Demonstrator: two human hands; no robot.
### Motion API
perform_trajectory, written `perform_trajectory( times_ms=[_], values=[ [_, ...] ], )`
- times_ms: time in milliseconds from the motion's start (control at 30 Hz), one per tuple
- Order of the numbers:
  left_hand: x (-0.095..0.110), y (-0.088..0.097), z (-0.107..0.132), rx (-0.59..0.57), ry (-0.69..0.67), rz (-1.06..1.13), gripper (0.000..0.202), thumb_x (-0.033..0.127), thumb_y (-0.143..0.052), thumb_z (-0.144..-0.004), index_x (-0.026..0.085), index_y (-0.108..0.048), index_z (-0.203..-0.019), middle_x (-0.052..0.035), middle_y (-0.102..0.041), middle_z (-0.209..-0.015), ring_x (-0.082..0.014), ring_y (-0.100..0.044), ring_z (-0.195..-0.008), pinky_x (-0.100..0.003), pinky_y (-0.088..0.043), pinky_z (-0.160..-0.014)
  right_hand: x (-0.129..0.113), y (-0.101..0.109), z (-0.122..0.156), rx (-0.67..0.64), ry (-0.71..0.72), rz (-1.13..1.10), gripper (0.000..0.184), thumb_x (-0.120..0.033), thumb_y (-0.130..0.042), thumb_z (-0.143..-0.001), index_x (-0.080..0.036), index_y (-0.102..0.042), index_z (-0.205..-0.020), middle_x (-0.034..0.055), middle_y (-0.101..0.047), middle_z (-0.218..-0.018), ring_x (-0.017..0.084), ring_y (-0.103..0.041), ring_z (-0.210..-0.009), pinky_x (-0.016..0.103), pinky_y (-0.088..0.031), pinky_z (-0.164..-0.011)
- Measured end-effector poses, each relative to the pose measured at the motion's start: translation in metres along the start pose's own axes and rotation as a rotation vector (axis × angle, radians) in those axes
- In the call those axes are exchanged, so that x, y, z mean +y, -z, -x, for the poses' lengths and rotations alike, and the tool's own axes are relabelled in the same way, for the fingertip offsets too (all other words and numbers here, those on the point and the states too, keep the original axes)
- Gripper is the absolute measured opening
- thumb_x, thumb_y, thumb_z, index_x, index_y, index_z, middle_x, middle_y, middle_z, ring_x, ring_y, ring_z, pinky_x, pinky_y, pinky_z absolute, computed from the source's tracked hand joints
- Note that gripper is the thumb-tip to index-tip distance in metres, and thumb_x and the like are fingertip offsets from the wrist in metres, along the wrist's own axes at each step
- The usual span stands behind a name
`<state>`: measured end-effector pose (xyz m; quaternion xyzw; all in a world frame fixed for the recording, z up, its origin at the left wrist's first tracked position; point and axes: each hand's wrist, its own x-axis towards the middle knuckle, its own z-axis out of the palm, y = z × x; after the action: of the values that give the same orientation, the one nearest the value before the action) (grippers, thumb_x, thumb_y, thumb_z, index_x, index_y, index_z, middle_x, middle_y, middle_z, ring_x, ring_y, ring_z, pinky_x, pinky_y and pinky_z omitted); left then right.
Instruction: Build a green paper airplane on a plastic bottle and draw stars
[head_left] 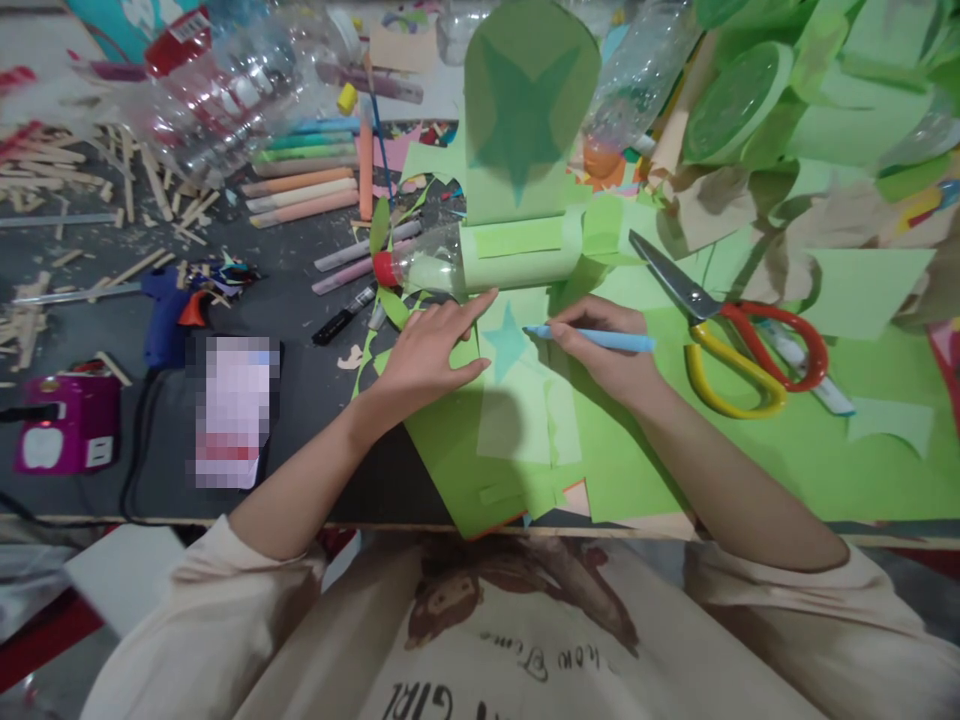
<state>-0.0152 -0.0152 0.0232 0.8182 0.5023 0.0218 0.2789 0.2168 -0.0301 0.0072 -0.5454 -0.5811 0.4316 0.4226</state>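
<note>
My right hand point(611, 345) grips a light blue marker point(616, 341), its tip at the right edge of a teal star point(505, 343) on a pale green sheet point(499, 435). Fingers spread, my left hand point(435, 350) rests over the sheet's left side, the index fingertip near the bottle's lower edge. Just beyond lies a plastic bottle point(431, 262) on its side, red cap to the left, wrapped in pale green paper point(517, 262). Behind it stands a rounded green piece point(480, 100) bearing a larger dark teal star point(521, 115).
Scissors point(697, 303) with red and yellow handles lie open at right. At left are a blue glue gun point(161, 318), a phone point(232, 410), a purple box point(67, 425) and scattered wooden sticks point(37, 175). Several markers point(304, 190) and clear bottles point(240, 85) are farther back.
</note>
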Motion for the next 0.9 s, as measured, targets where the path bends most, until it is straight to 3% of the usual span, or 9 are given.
perform_trajectory(
  times_ms=[200,433,600,900],
  values=[
    [-0.0002,-0.0007,0.0005,0.010,-0.019,0.012,0.071,0.042,-0.057,-0.092,0.028,-0.033,-0.157,-0.0054,-0.064,-0.104,-0.0264,-0.057,-0.096,-0.036,-0.041,-0.093,-0.0059,-0.0019,0.0007,-0.057,-0.029,-0.004,0.013,-0.032,-0.071,-0.076,-0.023,-0.068,-0.067,-0.0006,-0.068,-0.065,0.015,-0.060,-0.061,0.029,-0.047,-0.058],
    [0.0005,-0.0012,-0.0008,-0.002,-0.008,-0.003,0.072,0.042,-0.059,-0.091,0.027,-0.034,-0.157,-0.0060,-0.063,-0.104,-0.0266,-0.057,-0.096,-0.035,-0.042,-0.091,-0.0070,-0.0012,-0.0006,-0.050,-0.041,0.021,0.015,-0.026,-0.068,-0.071,-0.022,-0.062,-0.058,-0.0020,-0.060,-0.056,0.014,-0.052,-0.056,0.029,-0.040,-0.054],
    [0.0008,-0.0006,-0.0009,-0.005,-0.001,-0.003,0.072,0.042,-0.058,-0.091,0.027,-0.033,-0.157,-0.0059,-0.063,-0.104,-0.0268,-0.057,-0.096,-0.036,-0.041,-0.092,-0.0079,-0.0018,-0.0003,-0.085,-0.045,-0.006,0.010,-0.028,-0.069,-0.073,-0.022,-0.066,-0.065,-0.0007,-0.065,-0.063,0.015,-0.056,-0.060,0.030,-0.043,-0.057],
    [-0.0001,-0.0004,0.0004,0.015,-0.017,0.011,0.071,0.043,-0.057,-0.091,0.030,-0.033,-0.157,-0.0057,-0.065,-0.105,-0.0271,-0.057,-0.096,-0.038,-0.042,-0.095,-0.0091,-0.0017,-0.0004,-0.081,-0.062,0.013,0.014,-0.026,-0.065,-0.069,-0.023,-0.060,-0.057,-0.0013,-0.060,-0.057,0.015,-0.052,-0.057,0.030,-0.041,-0.055]
  ],
)
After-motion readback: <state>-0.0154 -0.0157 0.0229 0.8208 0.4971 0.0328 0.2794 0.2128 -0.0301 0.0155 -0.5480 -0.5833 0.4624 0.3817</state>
